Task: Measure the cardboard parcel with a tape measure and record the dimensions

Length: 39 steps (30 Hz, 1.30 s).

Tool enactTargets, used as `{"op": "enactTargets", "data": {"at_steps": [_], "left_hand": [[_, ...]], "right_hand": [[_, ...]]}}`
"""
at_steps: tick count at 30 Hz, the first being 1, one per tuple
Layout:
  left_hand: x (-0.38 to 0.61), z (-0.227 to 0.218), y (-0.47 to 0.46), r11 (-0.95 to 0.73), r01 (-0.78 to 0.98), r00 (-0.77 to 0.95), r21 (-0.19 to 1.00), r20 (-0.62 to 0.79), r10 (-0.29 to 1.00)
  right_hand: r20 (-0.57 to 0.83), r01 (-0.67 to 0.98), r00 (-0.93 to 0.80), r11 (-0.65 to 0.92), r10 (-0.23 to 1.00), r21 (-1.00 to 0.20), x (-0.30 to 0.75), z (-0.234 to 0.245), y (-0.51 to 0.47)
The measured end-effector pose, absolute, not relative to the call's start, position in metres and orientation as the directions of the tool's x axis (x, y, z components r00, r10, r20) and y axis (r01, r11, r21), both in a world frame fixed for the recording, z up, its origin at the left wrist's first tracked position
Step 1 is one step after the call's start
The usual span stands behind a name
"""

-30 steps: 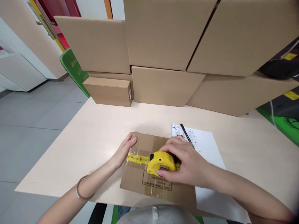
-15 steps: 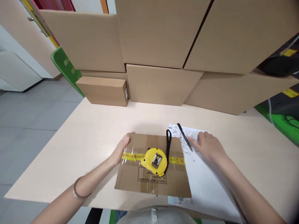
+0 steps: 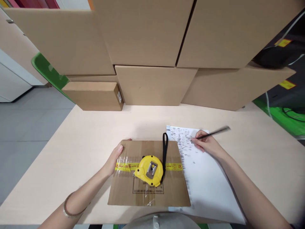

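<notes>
My left hand [image 3: 113, 158] grips the left edge of a cardboard box [image 3: 124, 190] sealed with yellow printed tape, its thumb on top and the other fingers mostly hidden. A yellow tape measure [image 3: 145, 168] with a black wrist strap [image 3: 165, 149] lies on the box. In my right hand [image 3: 206, 143] is a black pen [image 3: 215, 131], pinched between the fingers with its tip down at the paper. That white paper sheet [image 3: 205, 181] carries dense handwritten marks along its left and upper part, and the box covers some of its left side.
Large cardboard boxes [image 3: 152, 86] are stacked along the back of the table [image 3: 90, 149]. A smaller flat carton [image 3: 95, 97] stands at the back left. Behind it is a green chair back [image 3: 47, 73]. Dark equipment and a green surface [image 3: 286, 119] lie beyond the right edge.
My right hand has picked up the pen that lay on the paper and now holds it over the writing. The view has shifted slightly; my left hand stays on the box.
</notes>
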<state>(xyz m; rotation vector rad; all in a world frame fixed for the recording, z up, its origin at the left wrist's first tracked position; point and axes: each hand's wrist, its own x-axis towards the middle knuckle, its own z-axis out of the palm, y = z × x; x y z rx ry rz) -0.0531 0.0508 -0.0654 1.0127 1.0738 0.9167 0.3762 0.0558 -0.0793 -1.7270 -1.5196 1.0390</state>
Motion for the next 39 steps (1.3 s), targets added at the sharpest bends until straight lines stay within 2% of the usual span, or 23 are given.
{"op": "enactTargets", "data": {"at_steps": [6,17,24,29,39], "left_hand": [[-0.054,-0.063,0.048,0.263,-0.057,0.226,0.963,-0.244,0.943],[-0.054,-0.062,0.049,0.26,-0.054,0.22,0.964,-0.243,0.945],[-0.057,-0.066,0.051,0.236,-0.05,0.202,0.971,-0.221,0.954],[-0.057,-0.067,0.051,0.252,-0.083,0.252,0.964,-0.224,0.941],[-0.057,-0.064,0.051,0.248,-0.034,0.221,0.968,-0.235,0.946]], "right_hand": [[-0.147,0.381,0.026,-0.146,0.989,-0.913,0.366,-0.081,0.057],[-0.18,0.333,0.01,-0.173,0.984,-0.927,0.346,-0.088,0.059],[-0.202,0.336,-0.013,-0.186,0.979,-0.923,0.35,-0.089,0.06],[-0.204,0.362,-0.005,-0.189,0.979,-0.913,0.349,-0.093,0.062],[-0.216,0.385,-0.009,-0.196,0.976,-0.902,0.35,-0.091,0.062]]}}
